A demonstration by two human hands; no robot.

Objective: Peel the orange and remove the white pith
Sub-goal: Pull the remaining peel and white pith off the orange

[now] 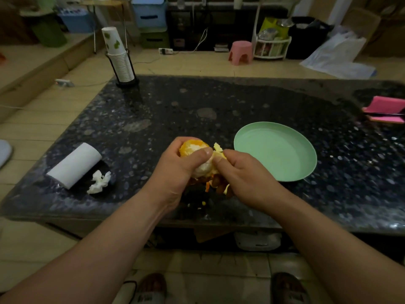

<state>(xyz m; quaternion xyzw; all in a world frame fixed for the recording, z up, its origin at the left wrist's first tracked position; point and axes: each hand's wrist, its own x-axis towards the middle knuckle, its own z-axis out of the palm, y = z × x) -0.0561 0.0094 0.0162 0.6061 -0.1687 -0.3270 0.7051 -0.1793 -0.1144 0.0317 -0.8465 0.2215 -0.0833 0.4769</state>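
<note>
My left hand grips a partly peeled orange above the near middle of the dark stone table. Orange flesh with white pith shows at its top and at its lower side. My right hand pinches a strip of peel at the orange's right side, thumb against thumb. Loose peel pieces lie on the table under both hands, partly hidden by them.
A pale green plate sits just right of my hands. A tissue roll and a crumpled tissue lie at the left. A paper cup stack in a holder stands far left. A pink object is far right.
</note>
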